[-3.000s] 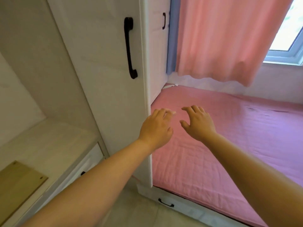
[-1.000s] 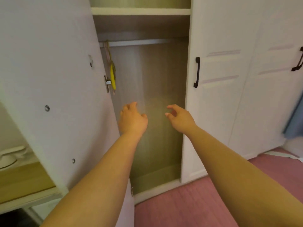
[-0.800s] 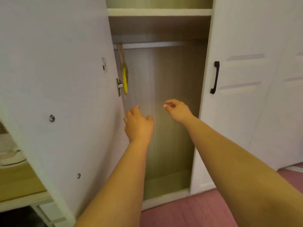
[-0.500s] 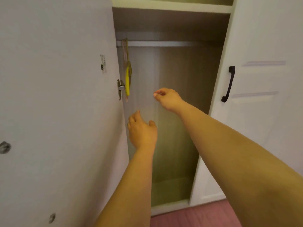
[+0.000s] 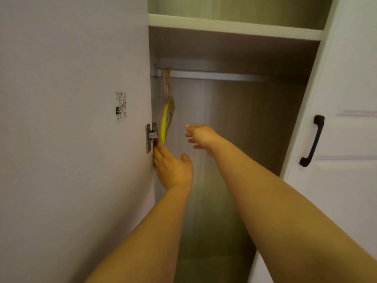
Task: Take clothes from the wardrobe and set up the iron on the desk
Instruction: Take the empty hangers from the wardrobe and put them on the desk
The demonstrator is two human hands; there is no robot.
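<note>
Hangers, yellow and pale plastic (image 5: 165,117), dangle at the left end of the silver metal rail (image 5: 214,75) inside the open white wardrobe (image 5: 234,27); no clothes show. Left hand (image 5: 173,170), fingers straight, reaches just below them by the steel door hinge (image 5: 150,136). Right hand (image 5: 201,135) hovers open beside the hangers, holding nothing

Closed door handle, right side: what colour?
Black, on the white door; the handle shows clearly in the head view.
</note>
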